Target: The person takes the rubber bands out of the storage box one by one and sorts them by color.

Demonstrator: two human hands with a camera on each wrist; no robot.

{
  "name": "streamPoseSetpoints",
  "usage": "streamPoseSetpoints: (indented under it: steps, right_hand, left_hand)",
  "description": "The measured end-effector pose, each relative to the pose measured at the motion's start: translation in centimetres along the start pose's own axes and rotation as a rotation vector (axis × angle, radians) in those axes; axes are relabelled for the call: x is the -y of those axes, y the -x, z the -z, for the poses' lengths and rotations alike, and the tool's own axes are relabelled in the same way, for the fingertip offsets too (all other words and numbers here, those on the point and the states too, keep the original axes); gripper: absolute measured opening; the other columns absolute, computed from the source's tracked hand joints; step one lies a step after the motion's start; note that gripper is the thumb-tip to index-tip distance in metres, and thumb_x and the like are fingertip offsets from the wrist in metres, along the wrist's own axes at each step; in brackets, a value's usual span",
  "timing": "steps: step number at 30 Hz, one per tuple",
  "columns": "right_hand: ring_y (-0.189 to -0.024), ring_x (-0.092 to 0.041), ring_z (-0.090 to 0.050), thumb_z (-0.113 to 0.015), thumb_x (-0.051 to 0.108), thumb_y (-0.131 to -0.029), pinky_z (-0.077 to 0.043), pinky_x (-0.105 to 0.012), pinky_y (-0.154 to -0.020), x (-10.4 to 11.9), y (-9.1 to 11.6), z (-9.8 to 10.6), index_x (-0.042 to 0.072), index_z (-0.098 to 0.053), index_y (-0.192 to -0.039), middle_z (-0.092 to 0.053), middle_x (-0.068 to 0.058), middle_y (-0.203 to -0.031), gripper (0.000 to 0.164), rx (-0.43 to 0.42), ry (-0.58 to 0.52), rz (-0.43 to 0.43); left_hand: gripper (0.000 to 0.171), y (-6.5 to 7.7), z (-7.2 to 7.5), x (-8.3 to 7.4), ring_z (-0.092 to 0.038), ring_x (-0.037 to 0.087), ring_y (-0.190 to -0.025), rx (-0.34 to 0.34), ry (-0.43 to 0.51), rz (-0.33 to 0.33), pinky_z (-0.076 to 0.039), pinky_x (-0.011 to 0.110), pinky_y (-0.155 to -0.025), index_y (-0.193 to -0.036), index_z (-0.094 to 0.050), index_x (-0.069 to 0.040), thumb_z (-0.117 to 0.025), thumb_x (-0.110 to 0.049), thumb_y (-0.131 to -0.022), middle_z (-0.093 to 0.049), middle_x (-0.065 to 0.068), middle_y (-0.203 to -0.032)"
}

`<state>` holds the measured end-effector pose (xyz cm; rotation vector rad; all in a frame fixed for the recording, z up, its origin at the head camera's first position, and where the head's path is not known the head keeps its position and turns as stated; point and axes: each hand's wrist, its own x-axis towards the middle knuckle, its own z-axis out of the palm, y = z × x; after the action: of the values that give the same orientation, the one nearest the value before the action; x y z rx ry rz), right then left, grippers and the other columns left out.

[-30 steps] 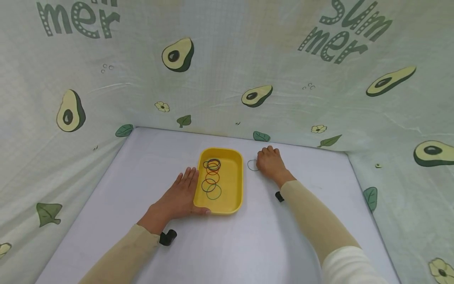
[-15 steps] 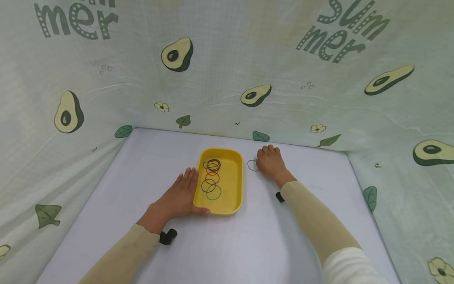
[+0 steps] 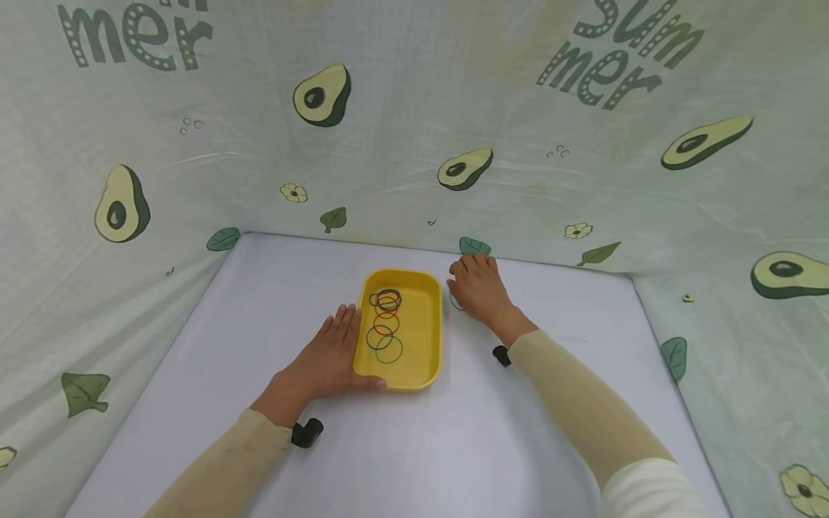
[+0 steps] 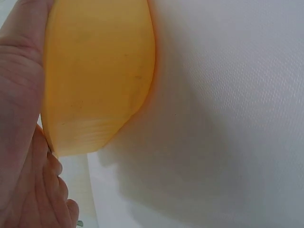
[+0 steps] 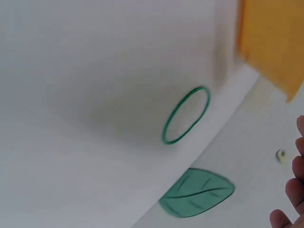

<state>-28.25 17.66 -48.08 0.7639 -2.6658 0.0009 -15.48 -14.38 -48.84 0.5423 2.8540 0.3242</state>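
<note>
A yellow plastic tray (image 3: pixel 422 334) lies on the white table. Along its left part runs a row of overlapping rubber bands (image 3: pixel 387 324), in red, dark and green. My left hand (image 3: pixel 327 360) rests against the tray's left side with straight fingers, its thumb along the near rim; the left wrist view shows the tray wall (image 4: pixel 99 71) beside the thumb. My right hand (image 3: pixel 481 291) is raised over the table right of the tray, fingers loosely bent. Below it lies a single green rubber band (image 5: pixel 205 107), apart from the fingertips (image 5: pixel 280 219) and partly hidden from the head view.
The white table (image 3: pixel 414 460) ends at the back against a hanging cloth (image 3: pixel 388 144) printed with avocados and leaves. The cloth also covers both sides. A small black camera (image 3: pixel 307 433) sits on each wrist.
My right hand has lifted off the green rubber band and shifted left and away, toward the tray. The left hand and the tray have stayed in place.
</note>
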Motion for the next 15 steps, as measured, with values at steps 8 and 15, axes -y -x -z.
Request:
streamPoseSetpoints:
  steps: [8,15]
  right_hand:
    - [-0.115,-0.028,-0.053,-0.074,0.028,-0.102,-0.045,-0.048,-0.108,6.0,-1.2,0.8,0.010,-0.069,-0.119,-0.064,-0.006,-0.117,0.026,0.004,-0.097,0.156]
    - [-0.122,-0.028,-0.054,-0.075,0.023,-0.100,-0.045,-0.049,-0.113,9.9,-0.7,-0.2,0.012,-0.070,-0.122,-0.066,-0.006,-0.124,0.025,0.091,-0.136,0.336]
  left_hand:
    - [0.146,0.2,0.0,0.1,-0.004,0.041,-0.164,-0.006,0.001,0.001,-0.013,0.055,-0.133,-0.166,-0.005,0.008,-0.065,-0.091,-0.076,-0.005,0.028,-0.175]
    - [0.147,0.1,-0.4,0.4,-0.004,0.041,-0.164,-0.008,-0.005,-0.011,-0.014,0.056,-0.133,-0.166,-0.005,0.007,-0.062,-0.093,-0.076,-0.005,0.027,-0.175]
